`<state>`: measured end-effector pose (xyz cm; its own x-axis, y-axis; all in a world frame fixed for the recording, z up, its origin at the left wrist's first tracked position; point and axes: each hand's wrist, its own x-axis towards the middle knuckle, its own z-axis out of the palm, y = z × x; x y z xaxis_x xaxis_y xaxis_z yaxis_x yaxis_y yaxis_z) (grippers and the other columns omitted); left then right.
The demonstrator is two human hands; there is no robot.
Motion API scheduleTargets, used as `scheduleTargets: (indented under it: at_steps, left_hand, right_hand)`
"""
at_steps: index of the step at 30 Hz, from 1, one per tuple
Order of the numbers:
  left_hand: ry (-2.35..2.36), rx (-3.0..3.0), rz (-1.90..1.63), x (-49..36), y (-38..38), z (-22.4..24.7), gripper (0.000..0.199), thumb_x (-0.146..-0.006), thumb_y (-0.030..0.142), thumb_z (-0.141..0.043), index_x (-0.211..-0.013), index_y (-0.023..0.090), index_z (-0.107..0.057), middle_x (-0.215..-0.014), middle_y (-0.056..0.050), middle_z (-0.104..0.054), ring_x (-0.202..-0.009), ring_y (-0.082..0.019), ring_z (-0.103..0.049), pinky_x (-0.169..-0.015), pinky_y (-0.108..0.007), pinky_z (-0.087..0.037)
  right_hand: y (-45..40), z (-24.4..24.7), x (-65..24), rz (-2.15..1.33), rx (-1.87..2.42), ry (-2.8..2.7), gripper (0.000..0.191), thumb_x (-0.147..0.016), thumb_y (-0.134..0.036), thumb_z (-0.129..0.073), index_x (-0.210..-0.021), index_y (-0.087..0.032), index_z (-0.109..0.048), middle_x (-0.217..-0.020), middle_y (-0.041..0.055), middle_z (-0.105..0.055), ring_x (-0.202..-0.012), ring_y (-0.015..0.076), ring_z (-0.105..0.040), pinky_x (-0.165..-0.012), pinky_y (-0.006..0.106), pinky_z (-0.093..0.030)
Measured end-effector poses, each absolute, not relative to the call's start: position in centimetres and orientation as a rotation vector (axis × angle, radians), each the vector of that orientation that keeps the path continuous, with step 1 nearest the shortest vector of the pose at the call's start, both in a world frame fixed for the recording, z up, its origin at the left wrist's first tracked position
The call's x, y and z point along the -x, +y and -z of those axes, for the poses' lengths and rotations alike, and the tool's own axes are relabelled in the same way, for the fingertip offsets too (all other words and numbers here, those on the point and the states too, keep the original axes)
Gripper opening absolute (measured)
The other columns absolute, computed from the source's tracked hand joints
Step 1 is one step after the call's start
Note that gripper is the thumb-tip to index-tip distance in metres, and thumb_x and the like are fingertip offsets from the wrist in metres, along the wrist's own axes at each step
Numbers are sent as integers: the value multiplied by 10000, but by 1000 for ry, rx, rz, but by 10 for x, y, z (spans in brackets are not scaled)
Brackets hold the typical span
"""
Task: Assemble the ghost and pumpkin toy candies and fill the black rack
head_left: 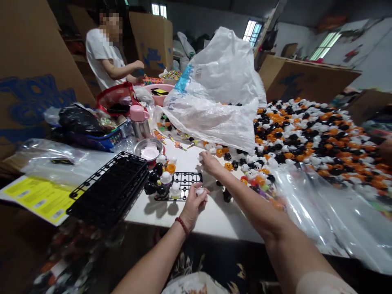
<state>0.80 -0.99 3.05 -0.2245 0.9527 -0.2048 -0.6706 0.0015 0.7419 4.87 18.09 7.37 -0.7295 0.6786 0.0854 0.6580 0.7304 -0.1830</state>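
Observation:
My left hand is closed on a small white toy figure over the right end of a black plastic grid tray. Black, white and orange toy figures fill the left part of that tray. Farther forward, my right hand has its fingers pressed together beside loose white and orange figures. What its fingertips hold, if anything, is too small to make out. A few black figures lie on the white table below my right forearm.
A large heap of toy figures covers the right side, with clear plastic bags in front. A white sack stands behind. Stacked black grid trays, a metal bowl and a pink-lidded flask are left. Another person works beyond.

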Motion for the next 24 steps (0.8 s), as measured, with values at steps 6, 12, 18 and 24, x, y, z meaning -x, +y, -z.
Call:
scheduleTargets:
  at_steps: [6,12,18,24]
  left_hand:
    - [883,-480,-1591,-7,-10,-30,231,-822,387,-610,-884,173,-549,-840,-4,-572,-582,-42,-450,-442,-143,-212]
    - [931,-488,-1555,-7,-9,-30,275,-810,445,-609,-893,197,-524,-776,17,-540,-509,-38,-411,-416,-145,-134]
    - [1130,-602,-1505,-13,-12,-30,317,-853,517,-545,-817,203,-510,-672,26,-497,-482,-69,-378,-424,-181,-229]
    - [1113,-648,-1467,-13,-10,-30,331,-810,512,-614,-759,209,-491,-623,39,-437,-478,-84,-338,-431,-219,-218]
  right_hand:
    - [114,-79,-128,-1024,946,-2265,297,-890,-374,-577,-1108,-177,-619,-903,28,-658,-764,148,-594,-723,285,-473]
    - [74,-83,-163,-1346,1051,-2065,327,-806,-442,-658,-994,-177,-691,-885,33,-705,-776,161,-617,-701,287,-488]
    - [65,-94,-163,-1320,987,-2153,246,-793,-391,-667,-904,-190,-754,-844,41,-723,-772,183,-642,-702,296,-498]
    - [65,-104,-164,-1232,989,-2209,206,-812,-352,-647,-884,-192,-755,-850,42,-726,-771,180,-642,-700,290,-498]
